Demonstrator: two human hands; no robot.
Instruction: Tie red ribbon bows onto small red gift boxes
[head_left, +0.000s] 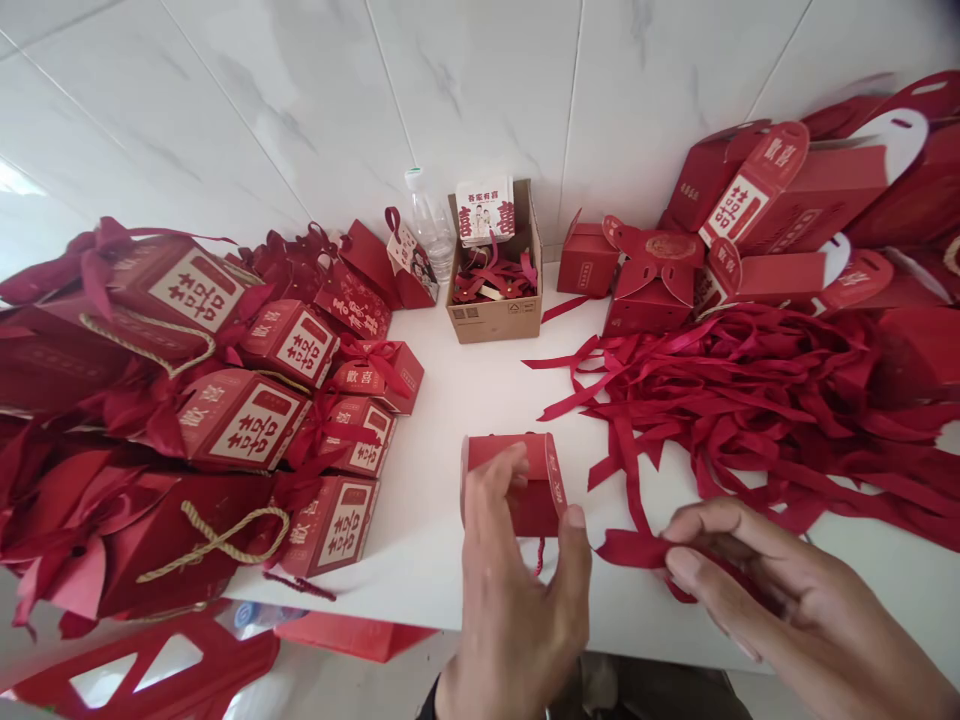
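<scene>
A small red gift box (534, 508) sits on the white table in front of me, a red cord hanging from its near side. My left hand (514, 570) hovers over its left and near part, fingers apart and curved; whether they touch the box I cannot tell. To the right, my right hand (757, 570) pinches a red ribbon (634, 550) between thumb and forefinger, one end pointing toward the box. Behind that hand lies a large heap of loose red ribbons (735, 400).
Red boxes with ribbon bows (259, 420) are stacked on the left. Unfolded and folded red boxes (795, 200) crowd the back right. A cardboard box (495, 320) with cards and ribbon pieces stands near the wall, beside a clear bottle (431, 230). A red chair (225, 660) stands below the table edge.
</scene>
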